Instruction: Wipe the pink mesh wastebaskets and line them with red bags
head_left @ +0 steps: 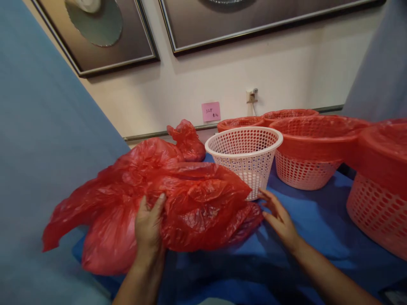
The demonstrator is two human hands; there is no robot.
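A big crumpled red plastic bag (178, 199) lies spread over the blue tablecloth (318, 228). My left hand (149, 226) rests on the bag's near side with its fingers closed round a fold of the plastic. My right hand (278, 216) lies open by the bag's right end, fingers stretched toward the foot of a white plastic mesh basket (244, 159) that stands unlined just behind the bag.
Several mesh baskets lined with red bags stand at the right, among them one behind the white basket (307, 156) and a large one (381, 186) at the frame's edge. A second bunched red bag (187, 140) lies at the back. A blue partition (41, 140) closes the left side.
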